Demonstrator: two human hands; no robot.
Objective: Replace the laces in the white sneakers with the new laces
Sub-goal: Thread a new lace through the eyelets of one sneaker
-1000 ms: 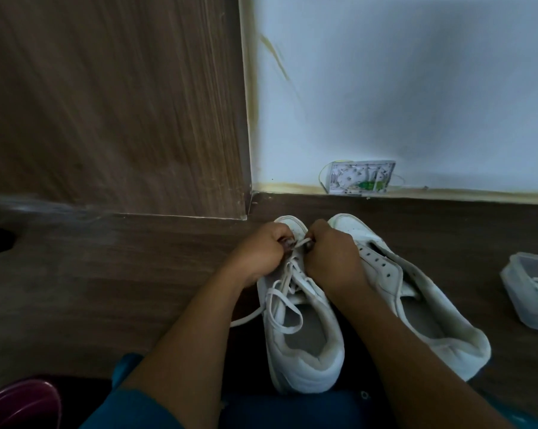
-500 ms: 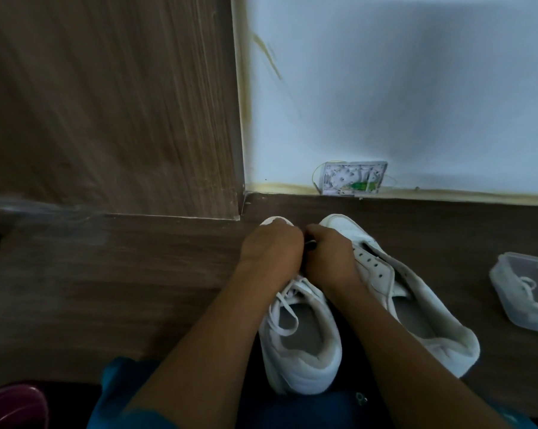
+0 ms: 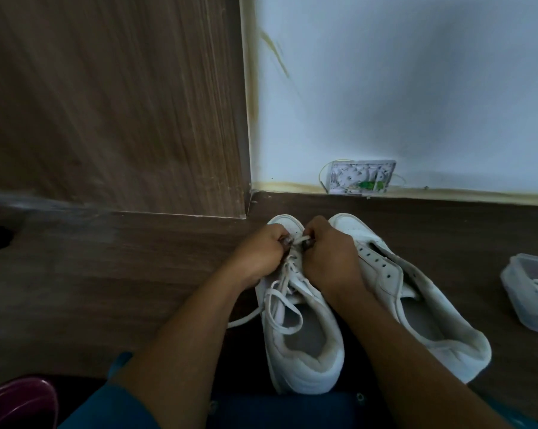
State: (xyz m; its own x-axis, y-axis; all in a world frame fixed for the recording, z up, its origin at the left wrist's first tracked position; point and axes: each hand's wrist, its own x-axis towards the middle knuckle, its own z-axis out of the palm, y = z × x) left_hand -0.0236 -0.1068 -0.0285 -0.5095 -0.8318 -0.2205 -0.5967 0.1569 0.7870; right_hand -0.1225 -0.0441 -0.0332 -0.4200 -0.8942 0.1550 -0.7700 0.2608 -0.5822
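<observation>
Two white sneakers stand side by side on the dark wooden floor. The left sneaker (image 3: 301, 351) carries a white lace (image 3: 281, 308) that crosses its eyelets and loops over the opening, with one end trailing onto the floor at the left. My left hand (image 3: 261, 255) and my right hand (image 3: 329, 258) meet over this shoe near its toe, each pinching the lace at the lowest eyelets. The right sneaker (image 3: 416, 305) has bare eyelets and no lace that I can see.
A clear plastic box (image 3: 527, 292) with a white lace inside sits on the floor at the right edge. A wooden panel (image 3: 122, 103) and a white wall with a small open socket plate (image 3: 360, 178) stand right behind the shoes. A maroon object (image 3: 16, 404) sits at the bottom left.
My hands closed together over the toe half a second ago and have now parted slightly, showing a short stretch of lace between the fingertips. The shoes have stayed in place.
</observation>
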